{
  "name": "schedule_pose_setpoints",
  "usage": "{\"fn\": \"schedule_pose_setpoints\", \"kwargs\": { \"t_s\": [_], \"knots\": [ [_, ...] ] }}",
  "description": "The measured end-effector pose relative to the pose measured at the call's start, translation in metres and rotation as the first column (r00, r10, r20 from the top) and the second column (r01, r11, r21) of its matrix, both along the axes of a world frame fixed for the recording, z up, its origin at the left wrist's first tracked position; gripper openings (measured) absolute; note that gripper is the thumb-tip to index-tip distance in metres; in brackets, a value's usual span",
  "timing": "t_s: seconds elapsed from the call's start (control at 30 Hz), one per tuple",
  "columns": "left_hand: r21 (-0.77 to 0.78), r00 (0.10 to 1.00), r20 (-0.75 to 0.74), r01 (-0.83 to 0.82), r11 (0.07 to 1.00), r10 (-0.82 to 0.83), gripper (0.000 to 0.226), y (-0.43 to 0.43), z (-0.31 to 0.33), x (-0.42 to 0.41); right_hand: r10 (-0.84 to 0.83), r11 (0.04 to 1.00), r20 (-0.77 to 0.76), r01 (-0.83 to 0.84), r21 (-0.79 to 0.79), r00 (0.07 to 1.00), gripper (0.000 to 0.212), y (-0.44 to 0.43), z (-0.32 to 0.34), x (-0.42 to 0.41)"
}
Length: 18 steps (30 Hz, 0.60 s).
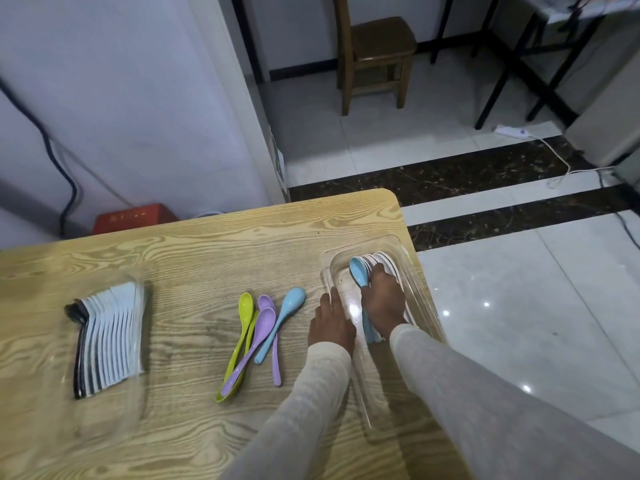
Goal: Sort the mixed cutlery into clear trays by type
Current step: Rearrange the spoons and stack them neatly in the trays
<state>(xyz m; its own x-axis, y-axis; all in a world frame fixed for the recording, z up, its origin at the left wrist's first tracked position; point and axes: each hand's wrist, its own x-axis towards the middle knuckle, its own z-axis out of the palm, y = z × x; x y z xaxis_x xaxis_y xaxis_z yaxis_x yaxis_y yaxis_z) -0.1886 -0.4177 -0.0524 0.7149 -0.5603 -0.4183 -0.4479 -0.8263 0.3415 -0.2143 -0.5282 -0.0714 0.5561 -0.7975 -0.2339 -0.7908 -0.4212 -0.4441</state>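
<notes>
Left tray (140, 382) blurred; its white stack (110, 337) is hard to identify. Right tray (427, 313) holds white spoons (388, 261); there right hand (382, 303) grips blue spoon (358, 271). Left hand (330, 325) lies flat at its rim. Loose spoons (263, 334) lie between the trays.

The right hand (382, 303) hides the handles of the white spoons (389, 261), and the left tray (143, 341) is blurred.

No legible text or labels.
</notes>
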Motion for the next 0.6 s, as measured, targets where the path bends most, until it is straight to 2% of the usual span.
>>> {"fn": "schedule_pose_setpoints", "kwargs": {
  "t_s": [0.2, 0.3, 0.4, 0.5, 0.57, 0.6],
  "knots": [
    [-0.050, 1.000, -0.009, 0.019, 0.999, -0.019, 0.063, 0.010, -0.002, 0.008, 0.005, 1.000, 0.063, -0.003, -0.023, 0.998, 0.026, -0.001, 0.005, -0.006],
    [-0.098, 0.998, 0.061, 0.015, 0.995, -0.009, 0.055, 0.029, -0.004, 0.014, -0.008, 0.998, 0.095, 0.015, -0.066, 0.995, 0.017, 0.003, 0.014, -0.008],
    [-0.087, 0.990, 0.138, -0.029, 0.996, 0.041, 0.050, 0.062, -0.011, 0.022, 0.004, 0.994, 0.143, 0.012, -0.111, 0.990, 0.018, 0.018, 0.027, -0.005],
    [-0.015, 0.978, 0.209, -0.023, 1.000, 0.025, 0.048, 0.094, -0.021, 0.034, 0.040, 0.999, 0.260, -0.029, -0.044, 0.965, 0.020, 0.044, 0.037, 0.002],
    [-0.068, 0.961, 0.272, -0.034, 0.997, 0.051, 0.040, 0.110, -0.013, 0.038, 0.094, 0.995, 0.301, -0.101, 0.005, 0.949, 0.020, 0.066, 0.039, 0.009],
    [-0.130, 0.944, 0.307, -0.088, 0.988, 0.124, 0.036, 0.118, -0.008, 0.040, 0.117, 0.991, 0.313, -0.133, 0.032, 0.943, 0.021, 0.076, 0.039, 0.012]
  ]
}}
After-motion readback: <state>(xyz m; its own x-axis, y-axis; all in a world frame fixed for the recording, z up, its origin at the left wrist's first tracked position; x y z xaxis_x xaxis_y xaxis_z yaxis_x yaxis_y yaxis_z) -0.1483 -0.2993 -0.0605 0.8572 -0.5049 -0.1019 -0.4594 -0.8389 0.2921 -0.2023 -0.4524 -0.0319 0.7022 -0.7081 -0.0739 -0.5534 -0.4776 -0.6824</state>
